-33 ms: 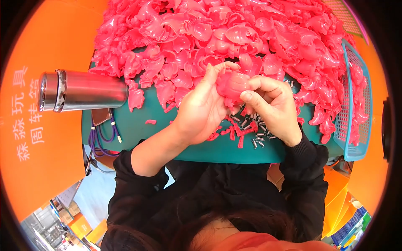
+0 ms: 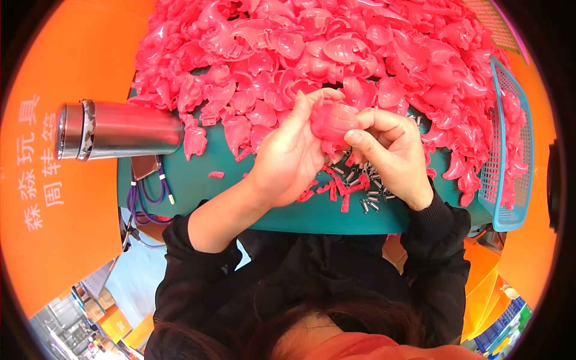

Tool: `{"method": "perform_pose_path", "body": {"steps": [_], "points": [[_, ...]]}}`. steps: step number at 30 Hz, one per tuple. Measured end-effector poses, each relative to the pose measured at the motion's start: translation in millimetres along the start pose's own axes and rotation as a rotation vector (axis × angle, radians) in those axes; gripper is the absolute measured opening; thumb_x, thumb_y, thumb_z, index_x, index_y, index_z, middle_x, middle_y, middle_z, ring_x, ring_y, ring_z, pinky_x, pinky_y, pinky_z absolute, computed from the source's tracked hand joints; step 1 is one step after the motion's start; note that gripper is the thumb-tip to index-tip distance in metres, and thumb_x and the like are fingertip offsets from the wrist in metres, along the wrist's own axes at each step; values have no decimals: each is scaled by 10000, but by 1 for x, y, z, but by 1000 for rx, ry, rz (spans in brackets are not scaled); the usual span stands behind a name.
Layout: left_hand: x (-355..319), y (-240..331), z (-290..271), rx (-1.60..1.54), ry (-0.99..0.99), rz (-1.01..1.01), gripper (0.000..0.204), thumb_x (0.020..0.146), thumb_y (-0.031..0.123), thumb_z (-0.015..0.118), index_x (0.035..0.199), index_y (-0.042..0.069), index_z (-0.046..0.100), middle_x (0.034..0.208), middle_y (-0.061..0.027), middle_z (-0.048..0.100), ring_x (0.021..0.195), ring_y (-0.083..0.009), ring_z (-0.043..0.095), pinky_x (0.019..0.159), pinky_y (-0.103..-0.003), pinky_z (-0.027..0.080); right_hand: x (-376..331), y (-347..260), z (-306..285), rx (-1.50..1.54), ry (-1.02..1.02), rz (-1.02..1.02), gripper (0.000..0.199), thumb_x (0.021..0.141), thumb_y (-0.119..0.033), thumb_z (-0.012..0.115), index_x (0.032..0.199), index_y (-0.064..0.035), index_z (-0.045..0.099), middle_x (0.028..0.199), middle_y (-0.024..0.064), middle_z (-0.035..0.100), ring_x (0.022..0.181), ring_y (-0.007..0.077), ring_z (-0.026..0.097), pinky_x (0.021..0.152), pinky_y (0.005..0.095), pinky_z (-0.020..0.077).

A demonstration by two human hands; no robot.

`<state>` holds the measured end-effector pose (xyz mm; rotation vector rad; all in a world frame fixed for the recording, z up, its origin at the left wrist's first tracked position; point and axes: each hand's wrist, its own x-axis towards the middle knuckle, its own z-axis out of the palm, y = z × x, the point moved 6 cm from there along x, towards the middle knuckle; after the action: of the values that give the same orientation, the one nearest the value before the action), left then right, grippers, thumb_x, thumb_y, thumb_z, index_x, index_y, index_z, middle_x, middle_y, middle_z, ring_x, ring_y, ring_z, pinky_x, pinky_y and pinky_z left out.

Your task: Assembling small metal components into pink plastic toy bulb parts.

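Fingers (image 2: 308, 105) of the bare left hand (image 2: 288, 156) cup a glossy, rounded pink plastic piece (image 2: 333, 123), while the bare right hand (image 2: 394, 154) pinches its right edge. It is held above the green tabletop (image 2: 300, 224), a heap of pink plastic shells (image 2: 270, 42) beyond, small silvery metal cylinders (image 2: 364, 206) on the near side.

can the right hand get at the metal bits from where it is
Probably yes: the metal bits lie close by the right hand, many uncovered, though it would likely have to leave the pink shell first.
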<state>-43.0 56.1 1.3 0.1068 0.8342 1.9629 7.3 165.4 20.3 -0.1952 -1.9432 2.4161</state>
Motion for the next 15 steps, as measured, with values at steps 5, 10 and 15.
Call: {"method": "perform_pose_path", "body": {"steps": [5, 10, 15], "points": [[0, -4, -2, 49, -45, -15, 497, 990, 507, 240, 1225, 109, 421, 1028, -20, 565, 864, -105, 510, 680, -237, 382, 1, 3, 1, -27, -24, 83, 91, 878, -70, 618, 917, 12, 613, 767, 9, 623, 583, 34, 525, 544, 174, 412], [-1, -5, -2, 58, -54, -54, 546, 973, 554, 233, 1225, 108, 421, 1010, -13, 566, 856, -99, 503, 687, -233, 371, 2, 1, 2, -20, -67, 118, 101, 875, -78, 621, 916, 15, 616, 768, 10, 627, 589, 33, 523, 549, 171, 410], [-2, -7, 0, 50, -54, -98, 565, 965, 575, 215, 1213, 110, 420, 991, -5, 561, 843, -98, 498, 671, -231, 357, 3, 5, -1, -55, -111, 138, 123, 887, -94, 613, 916, 24, 631, 762, 19, 648, 648, 41, 590, 558, 179, 435]]}}
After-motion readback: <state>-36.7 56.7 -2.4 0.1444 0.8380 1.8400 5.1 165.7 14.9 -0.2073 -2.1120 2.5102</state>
